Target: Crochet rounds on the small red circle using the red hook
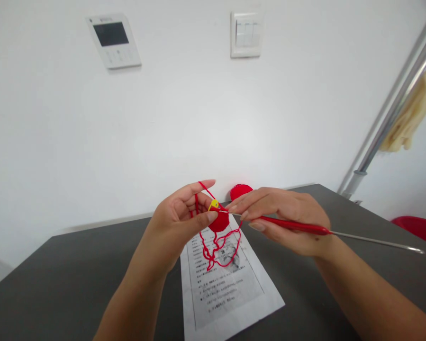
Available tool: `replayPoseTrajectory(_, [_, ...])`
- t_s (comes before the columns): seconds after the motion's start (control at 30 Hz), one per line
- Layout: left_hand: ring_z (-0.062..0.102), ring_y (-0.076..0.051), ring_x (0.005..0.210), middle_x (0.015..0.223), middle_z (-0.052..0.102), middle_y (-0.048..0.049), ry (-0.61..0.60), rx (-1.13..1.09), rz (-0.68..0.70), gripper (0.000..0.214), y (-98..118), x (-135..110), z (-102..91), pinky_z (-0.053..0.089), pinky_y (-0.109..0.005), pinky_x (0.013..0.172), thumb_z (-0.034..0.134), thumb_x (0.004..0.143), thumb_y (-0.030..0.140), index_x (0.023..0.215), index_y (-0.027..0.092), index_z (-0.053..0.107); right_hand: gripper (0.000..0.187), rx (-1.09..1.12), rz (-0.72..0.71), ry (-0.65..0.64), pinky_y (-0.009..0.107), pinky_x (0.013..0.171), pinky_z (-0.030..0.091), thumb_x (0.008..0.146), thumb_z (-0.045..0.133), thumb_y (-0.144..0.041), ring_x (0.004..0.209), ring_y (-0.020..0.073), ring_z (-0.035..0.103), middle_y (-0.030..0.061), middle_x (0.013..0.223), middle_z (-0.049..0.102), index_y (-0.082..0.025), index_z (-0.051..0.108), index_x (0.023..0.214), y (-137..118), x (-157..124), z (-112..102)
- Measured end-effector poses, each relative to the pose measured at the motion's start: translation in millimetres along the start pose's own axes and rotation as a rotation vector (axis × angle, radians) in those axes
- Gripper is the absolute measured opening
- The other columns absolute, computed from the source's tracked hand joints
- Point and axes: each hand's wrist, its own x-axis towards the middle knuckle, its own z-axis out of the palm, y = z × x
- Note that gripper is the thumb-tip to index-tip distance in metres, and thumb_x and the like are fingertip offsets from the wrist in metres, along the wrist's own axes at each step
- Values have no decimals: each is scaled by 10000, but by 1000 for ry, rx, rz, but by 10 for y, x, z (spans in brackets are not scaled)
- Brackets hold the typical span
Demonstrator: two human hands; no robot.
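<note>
right hand [287, 208] holds hook [298, 226] (red-handled)

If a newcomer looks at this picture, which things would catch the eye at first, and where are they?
Probably the small red crocheted piece near the centre, pinched in the left hand beside a yellow marker. Next comes the long red-handled hook in the right hand, its metal end pointing right. Below them, a printed sheet lies on the dark table.
</note>
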Motion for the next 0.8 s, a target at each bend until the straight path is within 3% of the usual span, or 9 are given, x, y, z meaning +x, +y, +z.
replayPoseTrajectory(0.27, [631, -124, 720, 758, 680, 19, 87, 160, 153, 452, -21, -59, 59, 525, -211, 669, 826, 697, 128, 1129, 206, 721, 118, -115, -118, -35, 287, 865, 634, 966, 543, -117, 1013, 175, 738, 135, 971, 761, -164, 631, 1029, -43, -6, 26])
replayPoseTrajectory(0.5, [629, -130, 724, 757, 666, 28, 264, 313, 277, 371, -4, -144, 179, 518, -215, 682, 811, 706, 138, 1060, 222, 737, 139, -246, -193, 19, 390, 906, 639, 934, 589, -100, 1034, 235, 731, 163, 1004, 751, -135, 627, 1063, -32, -64, 171])
replayPoseTrajectory(0.63, [624, -124, 717, 737, 665, 31, 317, 249, 306, 343, -9, -172, 255, 513, -210, 691, 811, 696, 121, 1018, 221, 749, 120, -99, -123, 109, 352, 871, 644, 940, 578, -91, 1001, 209, 741, 148, 953, 765, -148, 648, 1017, -12, -62, 195])
replayPoseTrajectory(0.8, [611, -105, 670, 718, 672, 21, 197, -46, 187, 362, -17, -107, 212, 511, -197, 647, 820, 652, 98, 994, 199, 759, 103, 218, 63, 249, 368, 828, 638, 961, 592, -161, 931, 198, 755, 91, 921, 771, -202, 686, 958, 18, -49, 215])
